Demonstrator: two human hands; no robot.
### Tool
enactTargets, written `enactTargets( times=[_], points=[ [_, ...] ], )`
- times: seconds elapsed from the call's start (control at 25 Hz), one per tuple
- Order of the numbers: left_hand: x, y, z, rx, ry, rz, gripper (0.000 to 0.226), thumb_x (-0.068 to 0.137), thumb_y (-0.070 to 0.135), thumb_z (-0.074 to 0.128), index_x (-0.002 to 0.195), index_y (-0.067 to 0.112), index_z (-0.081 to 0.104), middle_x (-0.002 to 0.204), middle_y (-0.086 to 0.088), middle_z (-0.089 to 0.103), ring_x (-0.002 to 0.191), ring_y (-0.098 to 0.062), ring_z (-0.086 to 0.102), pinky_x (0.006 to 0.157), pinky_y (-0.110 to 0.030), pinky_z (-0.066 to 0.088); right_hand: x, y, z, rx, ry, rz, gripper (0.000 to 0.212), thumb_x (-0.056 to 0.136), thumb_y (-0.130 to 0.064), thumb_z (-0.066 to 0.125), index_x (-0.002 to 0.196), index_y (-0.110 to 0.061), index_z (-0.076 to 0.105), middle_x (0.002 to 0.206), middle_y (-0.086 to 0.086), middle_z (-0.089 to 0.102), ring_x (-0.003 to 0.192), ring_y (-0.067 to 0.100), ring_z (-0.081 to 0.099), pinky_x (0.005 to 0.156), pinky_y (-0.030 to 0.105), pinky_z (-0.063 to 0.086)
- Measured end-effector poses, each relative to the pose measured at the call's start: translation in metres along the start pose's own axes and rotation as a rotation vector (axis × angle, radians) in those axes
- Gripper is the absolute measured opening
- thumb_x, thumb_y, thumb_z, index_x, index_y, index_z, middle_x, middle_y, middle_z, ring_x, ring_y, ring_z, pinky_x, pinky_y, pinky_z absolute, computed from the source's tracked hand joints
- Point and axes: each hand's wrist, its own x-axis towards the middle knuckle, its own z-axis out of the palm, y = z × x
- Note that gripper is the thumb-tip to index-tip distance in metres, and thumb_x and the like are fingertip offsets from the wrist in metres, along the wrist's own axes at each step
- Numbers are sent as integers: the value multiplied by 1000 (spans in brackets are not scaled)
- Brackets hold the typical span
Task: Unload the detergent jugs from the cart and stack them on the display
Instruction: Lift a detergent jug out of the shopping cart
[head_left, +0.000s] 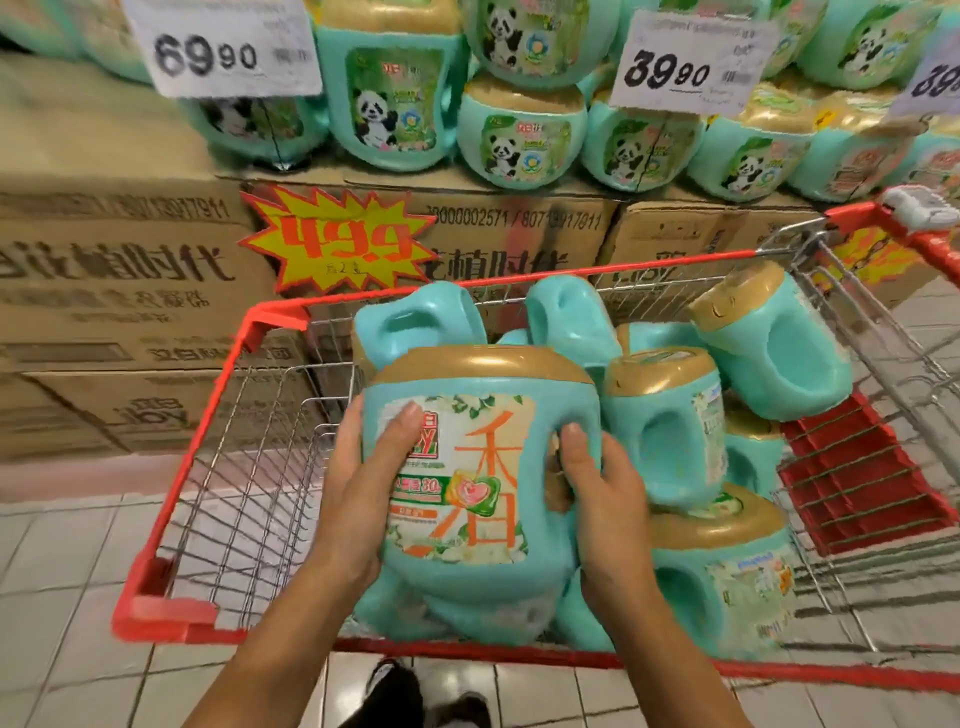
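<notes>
Both hands grip teal detergent jug (467, 483) at frame centre, over red cart (208, 415): left hand (363, 483) on label side, right hand (602, 493) at handle.

My left hand (363, 467) and right hand (605, 488) flank a jug (483, 415) over the cart (218, 415). Other jugs (670, 431) lie inside, rightward. Boxes (130, 291) behind carry stacked jugs (519, 135).

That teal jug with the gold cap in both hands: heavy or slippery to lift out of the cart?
Probably heavy: the left hand and right hand both grip the detergent jug. Its glossy plastic looks slippery, so the moulded handle seems safest. The body looks stiff, unlikely to flex.
</notes>
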Motion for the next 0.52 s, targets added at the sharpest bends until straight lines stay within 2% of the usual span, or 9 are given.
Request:
enactTargets(
  times=[0.08, 0.16, 0.24, 0.28, 0.36, 0.44, 0.52],
  points=[
    [-13, 10, -28, 9, 81, 33, 68, 66, 51, 75, 126, 24, 57, 99, -9, 75, 82, -24, 74, 58, -30, 58, -7, 5, 30, -42, -53, -11, 42, 77, -52, 57, 102, -19, 68, 99, -6, 72, 98, 15, 67, 84, 35, 54],
    [-27, 23, -62, -7, 164, 62, 64, 69, 50, 74, 125, 25, 57, 99, -10, 75, 81, -26, 74, 57, -31, 58, -17, 5, 66, -24, -146, -23, 28, 79, -48, 57, 87, -23, 68, 78, -19, 69, 76, -1, 65, 67, 19, 52],
    [-36, 36, -98, -28, 236, 86, 54, 73, 45, 73, 120, 23, 59, 96, -11, 75, 77, -26, 74, 57, -33, 58, -28, 3, 104, 6, -244, -8, 19, 81, -44, 59, 70, -29, 62, 59, -19, 59, 55, -2, 54, 53, 14, 43],
    [-38, 44, -116, -39, 265, 98, 50, 73, 44, 72, 117, 22, 60, 94, -11, 76, 76, -25, 74, 56, -33, 58, -35, 3, 124, 7, -288, -3, 20, 80, -45, 59, 68, -30, 61, 58, -17, 58, 54, -1, 52, 52, 14, 42],
    [-41, 61, -158, -60, 305, 131, 49, 72, 45, 71, 115, 22, 61, 94, -11, 75, 76, -25, 74, 56, -34, 58, -47, 6, 170, 12, -348, -4, 23, 80, -45, 60, 79, -23, 66, 68, -10, 65, 62, 4, 58, 57, 17, 46],
    [-45, 80, -200, -54, 325, 138, 52, 72, 46, 73, 117, 22, 60, 98, -12, 75, 80, -26, 74, 59, -36, 59, -58, 11, 215, 26, -366, 23, 27, 85, -40, 60, 90, -15, 69, 82, 4, 70, 74, 13, 62, 66, 27, 50],
    [-48, 101, -243, -36, 329, 138, 57, 70, 48, 74, 120, 24, 59, 101, -11, 74, 83, -27, 74, 60, -35, 59, -72, 20, 261, 46, -371, 37, 27, 87, -40, 62, 87, -13, 68, 80, 8, 66, 73, 19, 58, 67, 34, 46]
  ],
)
